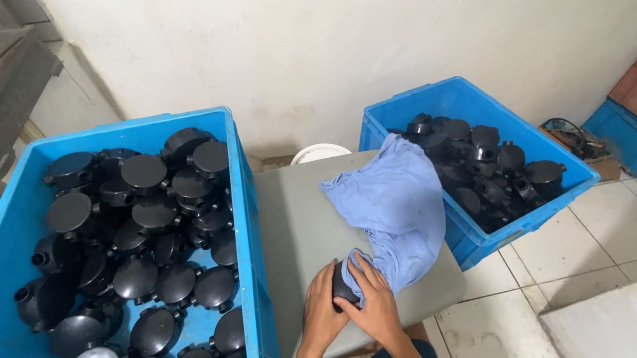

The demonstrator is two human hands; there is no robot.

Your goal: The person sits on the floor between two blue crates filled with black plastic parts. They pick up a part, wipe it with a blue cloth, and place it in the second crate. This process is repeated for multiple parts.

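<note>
Hands [321, 307] [377, 306] clasp black part [342, 286] in blue cloth [399, 202] near table's [291, 213] front edge

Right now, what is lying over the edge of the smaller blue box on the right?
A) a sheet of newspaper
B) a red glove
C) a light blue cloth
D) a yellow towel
C: a light blue cloth drapes from the rim of the right blue crate across the grey table, and the right hand presses its end onto a black round part.
</note>
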